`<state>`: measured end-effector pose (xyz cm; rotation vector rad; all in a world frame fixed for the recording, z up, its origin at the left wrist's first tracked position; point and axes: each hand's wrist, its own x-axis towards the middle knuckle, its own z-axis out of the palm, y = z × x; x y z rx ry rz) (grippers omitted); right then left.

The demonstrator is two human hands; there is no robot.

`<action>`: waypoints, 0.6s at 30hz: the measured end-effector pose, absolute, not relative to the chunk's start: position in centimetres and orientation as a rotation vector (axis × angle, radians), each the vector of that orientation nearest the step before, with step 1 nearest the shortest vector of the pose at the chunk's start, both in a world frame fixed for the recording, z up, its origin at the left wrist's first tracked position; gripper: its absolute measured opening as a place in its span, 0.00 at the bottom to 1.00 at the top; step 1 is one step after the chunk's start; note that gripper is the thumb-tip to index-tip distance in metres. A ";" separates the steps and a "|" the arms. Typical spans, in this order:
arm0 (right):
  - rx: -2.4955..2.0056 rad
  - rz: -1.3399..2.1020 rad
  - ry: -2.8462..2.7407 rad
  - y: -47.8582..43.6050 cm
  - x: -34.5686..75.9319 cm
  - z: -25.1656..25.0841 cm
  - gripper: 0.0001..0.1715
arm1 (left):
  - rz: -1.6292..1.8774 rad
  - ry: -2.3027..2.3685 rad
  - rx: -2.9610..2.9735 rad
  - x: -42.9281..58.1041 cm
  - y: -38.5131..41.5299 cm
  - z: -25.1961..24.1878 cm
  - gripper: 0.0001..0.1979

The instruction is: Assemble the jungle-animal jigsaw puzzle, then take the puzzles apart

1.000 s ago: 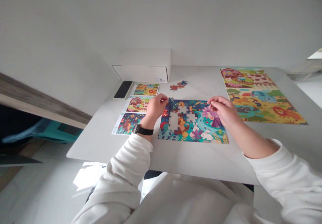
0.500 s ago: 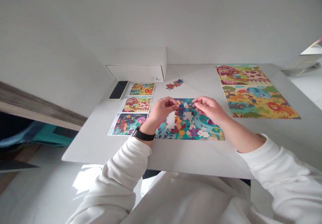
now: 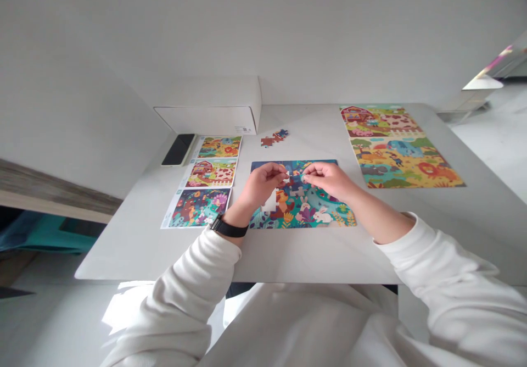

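Note:
A jigsaw puzzle (image 3: 304, 213) with rabbits and plants in dark blue and teal lies partly assembled on the table, a pale gap showing at its left side. Over its upper middle, my left hand (image 3: 265, 185) is closed in a pinch; a small pale patch shows by its fingertips, and what it grips is unclear. My right hand (image 3: 329, 179) faces it, thumb and forefinger pinched at the edge of a dark blue puzzle piece (image 3: 296, 185). Whether that piece lies flat in the puzzle or just above it I cannot tell.
Several loose puzzle pieces (image 3: 274, 138) lie behind the puzzle. A white box (image 3: 206, 120) and a phone (image 3: 179, 150) stand back left, above a picture sheet (image 3: 175, 207). Two finished-looking puzzles (image 3: 405, 161) with farm and savanna animals lie right.
My hands have come closer together over the puzzle. The gap in its upper middle, bare before, now shows dark blue. The whole view has shifted slightly.

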<state>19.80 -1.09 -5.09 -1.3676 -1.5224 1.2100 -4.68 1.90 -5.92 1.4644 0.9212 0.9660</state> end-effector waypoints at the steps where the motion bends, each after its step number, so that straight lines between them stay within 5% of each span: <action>1: -1.364 1.203 -1.517 -1.1 19.8 -5.0 0.14 | 0.967 0.937 1.476 -4.7 2.0 -6.0 0.18; 18: -1.375 1.220 -1.393 -1.1 19.9 -4.2 0.20 | 0.926 1.146 1.688 -5.2 1.9 -5.4 0.25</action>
